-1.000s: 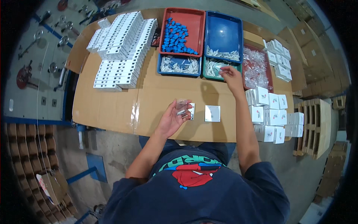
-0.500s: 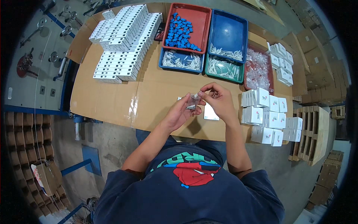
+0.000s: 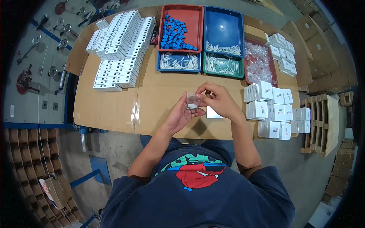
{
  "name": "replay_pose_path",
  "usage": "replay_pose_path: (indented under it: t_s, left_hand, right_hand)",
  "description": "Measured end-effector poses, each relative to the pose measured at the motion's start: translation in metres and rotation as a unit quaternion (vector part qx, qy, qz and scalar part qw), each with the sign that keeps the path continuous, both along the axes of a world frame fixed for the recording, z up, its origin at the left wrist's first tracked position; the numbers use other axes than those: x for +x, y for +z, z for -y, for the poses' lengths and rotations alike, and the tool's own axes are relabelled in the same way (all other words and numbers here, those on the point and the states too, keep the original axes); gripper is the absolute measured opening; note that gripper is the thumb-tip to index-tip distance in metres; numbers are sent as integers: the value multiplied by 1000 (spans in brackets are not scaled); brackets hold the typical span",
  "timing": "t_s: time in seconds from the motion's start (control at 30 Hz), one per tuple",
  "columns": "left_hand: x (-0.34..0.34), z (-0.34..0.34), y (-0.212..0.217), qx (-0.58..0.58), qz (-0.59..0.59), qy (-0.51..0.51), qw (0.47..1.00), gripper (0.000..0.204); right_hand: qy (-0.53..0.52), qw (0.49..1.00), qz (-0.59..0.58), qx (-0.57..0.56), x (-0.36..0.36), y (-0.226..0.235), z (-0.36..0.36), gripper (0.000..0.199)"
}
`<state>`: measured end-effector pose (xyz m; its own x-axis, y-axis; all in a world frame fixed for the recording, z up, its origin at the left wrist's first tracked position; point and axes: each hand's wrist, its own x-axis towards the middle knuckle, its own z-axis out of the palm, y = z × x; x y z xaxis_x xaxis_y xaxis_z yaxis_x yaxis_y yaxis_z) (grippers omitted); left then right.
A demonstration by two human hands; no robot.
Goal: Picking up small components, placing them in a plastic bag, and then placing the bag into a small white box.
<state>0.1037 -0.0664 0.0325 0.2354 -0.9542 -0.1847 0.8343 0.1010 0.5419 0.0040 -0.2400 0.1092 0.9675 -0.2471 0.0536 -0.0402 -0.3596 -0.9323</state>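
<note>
A small clear plastic bag (image 3: 192, 100) with short white pieces at its bottom is held between my two hands above the cardboard-covered table. My left hand (image 3: 179, 116) grips the bag's left side, its fingers partly hidden behind it. With thumb and forefinger, my right hand (image 3: 218, 99) pinches the bag's upper right edge. Partly under my right hand, a flat white box (image 3: 214, 113) lies on the cardboard.
Ahead are a red tray (image 3: 194, 28) of blue pieces, blue and green trays of white pieces, and a red tray (image 3: 270, 64) of clear bags. Long stacks of white boxes (image 3: 118, 68) stand left; more white boxes (image 3: 275, 110) stand right.
The bag now hangs more upright, with its white pieces lying level at the bottom. My right fingers have shifted along its top edge. The whole view has tilted slightly.
</note>
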Motion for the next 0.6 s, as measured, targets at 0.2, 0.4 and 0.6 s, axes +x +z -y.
replay_pose_path:
  t_s: [0.2,0.4,0.6]
  left_hand:
    - [-3,0,7,32,49,3,998,58]
    - [-2,-2,2,34,50,33,998,52]
    - [-2,0,-10,50,21,29,998,49]
  right_hand:
    - [-32,999,-43,2,-3,-4,-2,11]
    - [-36,998,1,46,-3,-18,4,11]
    - [-38,998,9,43,1,-32,21,13]
